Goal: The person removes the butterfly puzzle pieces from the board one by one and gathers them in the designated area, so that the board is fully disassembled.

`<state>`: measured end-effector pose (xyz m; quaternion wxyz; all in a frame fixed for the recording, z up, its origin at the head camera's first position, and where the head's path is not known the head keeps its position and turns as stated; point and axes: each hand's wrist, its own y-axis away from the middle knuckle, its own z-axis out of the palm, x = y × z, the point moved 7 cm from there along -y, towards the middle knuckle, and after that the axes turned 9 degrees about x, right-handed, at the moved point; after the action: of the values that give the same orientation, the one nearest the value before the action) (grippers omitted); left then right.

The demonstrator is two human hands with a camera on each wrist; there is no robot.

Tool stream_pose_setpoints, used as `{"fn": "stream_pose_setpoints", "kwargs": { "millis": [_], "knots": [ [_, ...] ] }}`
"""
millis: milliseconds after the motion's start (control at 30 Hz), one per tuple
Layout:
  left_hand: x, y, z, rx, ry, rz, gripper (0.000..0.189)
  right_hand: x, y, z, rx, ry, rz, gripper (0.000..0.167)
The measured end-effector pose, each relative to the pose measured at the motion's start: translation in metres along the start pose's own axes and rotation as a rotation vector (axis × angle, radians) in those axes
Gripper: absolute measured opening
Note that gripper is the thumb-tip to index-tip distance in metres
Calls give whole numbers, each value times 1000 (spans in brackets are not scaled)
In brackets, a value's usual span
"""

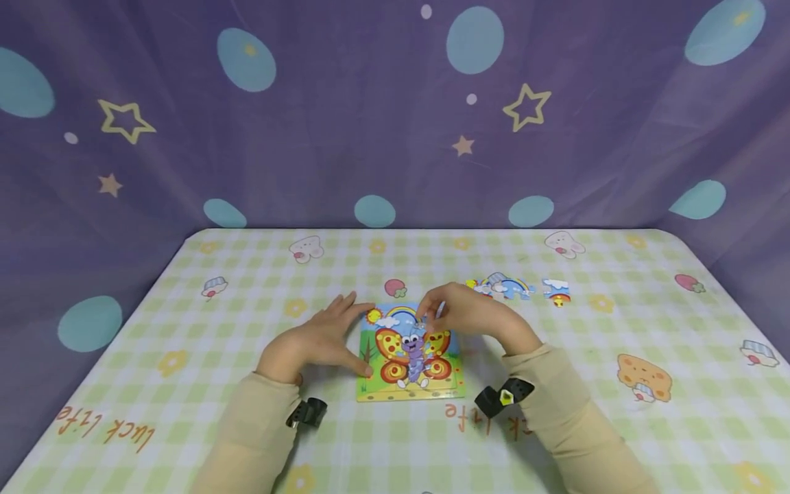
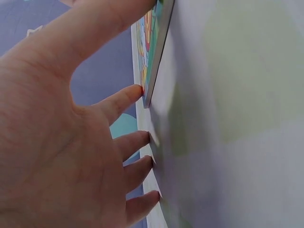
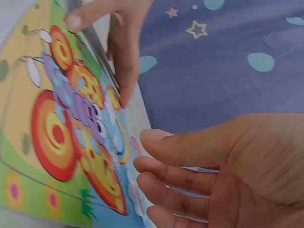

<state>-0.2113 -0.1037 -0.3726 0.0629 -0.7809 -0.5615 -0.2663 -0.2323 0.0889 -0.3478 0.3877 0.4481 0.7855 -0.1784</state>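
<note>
Butterfly puzzle board [image 1: 401,391] is laid flat on the tabletop [image 1: 185,384], near its middle and between the two hands. On it are pictured a purple-bodied butterfly with red-and-yellow wings, a sun and a cloud at the upper left, a rainbow along the top and green ground below; part of its upper right is hidden by the right hand [image 1: 467,312]. Its left side is framed by the left hand [image 1: 317,343], whose fingers are spread and extended: the thumb is rested at the left edge, lower down, and the upper left corner is touched by the index finger. The right hand is held over the upper right part, with its fingers bent and the thumb brought close to them; whether a small piece is pinched there cannot be told. Beyond the right hand, a cluster of loose puzzle pieces [image 1: 515,288] is seen, printed with sky, clouds and a rainbow, and a separate puzzle piece [image 1: 557,289] is placed just to the right of it. Both forearms are covered by beige sleeves [image 1: 249,432], and black straps [image 1: 315,412] are worn near the wrists. Behind the tabletop, a purple curtain [image 1: 345,103] is hung, patterned with blue ovals and stars.
</note>
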Motion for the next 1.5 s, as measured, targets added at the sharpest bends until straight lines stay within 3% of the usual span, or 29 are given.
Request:
{"fn": "stream_pose_setpoints", "kwargs": {
  "millis": [200,333,500,833,1500],
  "knots": [
    [4,0,-2,8,-12,-16,108,-5,-2,14,-13,145,-2,24],
    [5,1,-3,5,-18,-18,108,-6,-4,25,-24,181,7,32],
    [4,0,-4,1,-30,-22,108,-6,-4,34,-48,192,19,41],
    [-9,-7,4,1,-39,-33,113,-4,1,37,-55,155,2,38],
    [4,2,-5,6,-17,-46,108,-5,7,37,-23,113,-81,39]
  ]
}}
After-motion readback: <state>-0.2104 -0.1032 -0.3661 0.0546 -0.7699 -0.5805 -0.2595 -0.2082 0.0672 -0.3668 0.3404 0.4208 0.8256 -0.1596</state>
